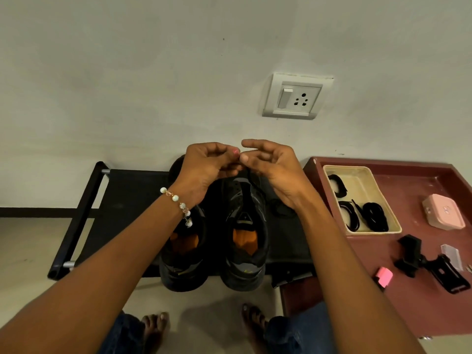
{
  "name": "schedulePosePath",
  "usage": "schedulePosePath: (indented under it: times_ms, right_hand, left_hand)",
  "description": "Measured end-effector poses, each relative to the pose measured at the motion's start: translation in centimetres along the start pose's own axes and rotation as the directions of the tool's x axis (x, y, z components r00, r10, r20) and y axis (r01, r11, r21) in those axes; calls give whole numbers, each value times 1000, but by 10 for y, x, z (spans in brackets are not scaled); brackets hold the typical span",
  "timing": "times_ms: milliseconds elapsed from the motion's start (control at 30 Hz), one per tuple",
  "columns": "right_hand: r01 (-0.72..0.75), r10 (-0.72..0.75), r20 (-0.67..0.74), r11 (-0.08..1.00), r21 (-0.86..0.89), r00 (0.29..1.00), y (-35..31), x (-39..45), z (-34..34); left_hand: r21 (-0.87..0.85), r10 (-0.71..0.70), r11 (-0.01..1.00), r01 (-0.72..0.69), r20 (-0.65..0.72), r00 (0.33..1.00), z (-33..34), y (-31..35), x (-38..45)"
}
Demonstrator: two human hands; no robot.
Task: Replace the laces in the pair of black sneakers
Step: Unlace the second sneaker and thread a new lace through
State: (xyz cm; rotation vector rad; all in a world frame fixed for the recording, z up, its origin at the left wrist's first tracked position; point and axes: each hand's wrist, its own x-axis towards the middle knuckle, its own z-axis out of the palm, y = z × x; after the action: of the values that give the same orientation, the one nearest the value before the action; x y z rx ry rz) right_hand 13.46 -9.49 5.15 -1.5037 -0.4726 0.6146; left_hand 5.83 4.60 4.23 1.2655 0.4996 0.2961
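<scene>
Two black sneakers with orange insoles stand side by side on a low black rack, toes toward the wall: the left sneaker (182, 254) and the right sneaker (245, 241). My left hand (204, 167) and my right hand (270, 167) meet above the toe end of the right sneaker. Both pinch a thin black lace (249, 172) that runs down to its front eyelets. A loose black lace (281, 209) lies on the rack to the right of that shoe.
The black rack (122, 200) stands against a wall with a socket (296, 98). A maroon table (419, 302) at right carries a beige tray (357, 180) of black laces, a pink case (443, 212), a black clamp mount (431, 267) and a pink object (384, 275). My bare feet show below.
</scene>
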Motion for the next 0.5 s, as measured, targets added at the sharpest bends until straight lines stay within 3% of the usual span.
schedulePosePath:
  times_ms: [67,133,267,433,500]
  right_hand:
    - [-16,13,-64,999,-50,998,5,5,3]
    - [-40,7,-138,971,-235,990,14,13,-1]
    - [-24,11,-27,831,-555,1000,21,17,-5]
    - [-35,1,-51,747,-664,999,28,23,-5]
    - [-68,22,-76,712,-698,997,34,27,-8]
  left_hand:
    - [83,12,997,-10,-32,999,0,-4,1]
    - [144,-17,989,26,-62,998,-1,-11,4]
    - [120,-136,982,144,-72,988,-3,-25,10]
    - [129,-189,971,201,-100,977,-2,-32,15]
    - [211,-181,955,206,-131,975,-1,-37,18]
